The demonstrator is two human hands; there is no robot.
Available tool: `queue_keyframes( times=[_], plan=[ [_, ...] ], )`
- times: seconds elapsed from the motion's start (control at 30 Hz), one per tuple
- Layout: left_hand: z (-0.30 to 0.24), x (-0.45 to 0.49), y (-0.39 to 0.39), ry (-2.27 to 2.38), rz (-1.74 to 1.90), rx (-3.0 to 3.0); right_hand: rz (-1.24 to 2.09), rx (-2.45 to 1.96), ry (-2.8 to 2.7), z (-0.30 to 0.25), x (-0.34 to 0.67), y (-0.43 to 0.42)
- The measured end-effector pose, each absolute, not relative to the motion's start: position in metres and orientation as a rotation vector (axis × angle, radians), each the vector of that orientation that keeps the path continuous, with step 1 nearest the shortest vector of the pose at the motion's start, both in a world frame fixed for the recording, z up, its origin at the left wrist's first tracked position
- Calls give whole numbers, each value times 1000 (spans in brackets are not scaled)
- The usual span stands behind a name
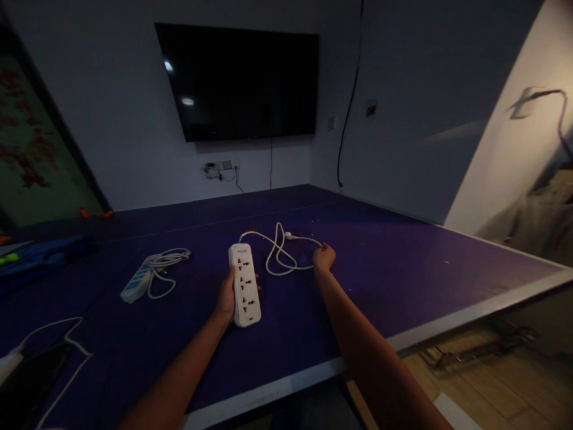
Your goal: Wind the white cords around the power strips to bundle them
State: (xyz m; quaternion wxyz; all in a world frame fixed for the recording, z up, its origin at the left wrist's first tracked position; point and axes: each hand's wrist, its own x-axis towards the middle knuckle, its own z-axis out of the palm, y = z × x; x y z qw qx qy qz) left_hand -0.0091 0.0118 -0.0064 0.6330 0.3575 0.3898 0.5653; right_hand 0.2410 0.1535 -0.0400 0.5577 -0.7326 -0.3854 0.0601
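Observation:
A white power strip with several sockets lies lengthwise on a dark blue table. My left hand grips its left side, thumb on the edge. Its white cord runs from the far end in loose loops to the right. My right hand is closed on the far end of that cord, near the plug.
A second white and blue power strip with a coiled cord lies to the left. Another white cable and a dark object sit at the near left. A wall-mounted black screen hangs beyond. The table's white edge runs at right.

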Motion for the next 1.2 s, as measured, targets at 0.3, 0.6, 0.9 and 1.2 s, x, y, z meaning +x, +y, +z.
queue_keyframes(
  times=[0.3,0.6,0.9,1.2],
  plan=[
    [-7,-9,13,908,1301,817,-40,-1722,-1598,-8,213,127],
    [-5,-6,13,909,1403,789,-27,-1670,-2261,3,193,109],
    [-4,-17,22,1064,1981,753,1,-1719,-2121,1,193,110],
    [-12,-27,29,1242,2085,794,27,-1660,-1665,-4,192,114]
  ],
)
